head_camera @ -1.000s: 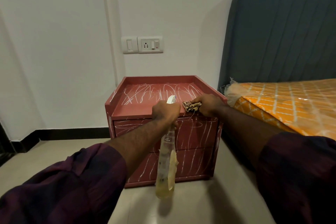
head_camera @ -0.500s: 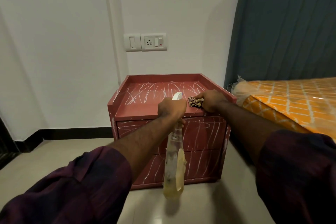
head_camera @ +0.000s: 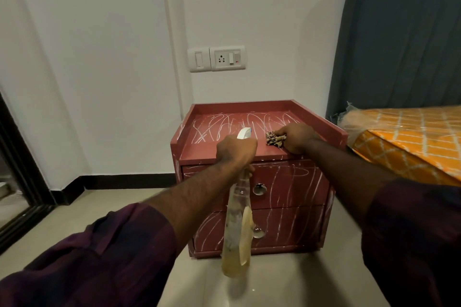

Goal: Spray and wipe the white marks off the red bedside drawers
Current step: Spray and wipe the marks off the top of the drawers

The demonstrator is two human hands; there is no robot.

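Note:
The red bedside drawers (head_camera: 294,182) stand against the white wall, with white scribbled marks across the top and both drawer fronts. My left hand (head_camera: 235,151) grips the neck of a clear spray bottle (head_camera: 235,227) holding yellowish liquid; its white nozzle points over the top's front edge. My right hand (head_camera: 296,137) holds a crumpled brown cloth (head_camera: 274,138) against the right part of the top. A strip along the front of the top shows almost no marks.
A bed with an orange patterned mattress (head_camera: 409,142) and a dark grey headboard (head_camera: 399,37) stands just right of the drawers. A switch and socket plate (head_camera: 217,58) sits on the wall above. A dark door frame (head_camera: 17,169) is at the left. The floor is pale tile.
The view has pulled back and shifted, so the drawers sit further right and lower. My right hand with the cloth has slid slightly further back on the top. My left hand keeps gripping the bottle.

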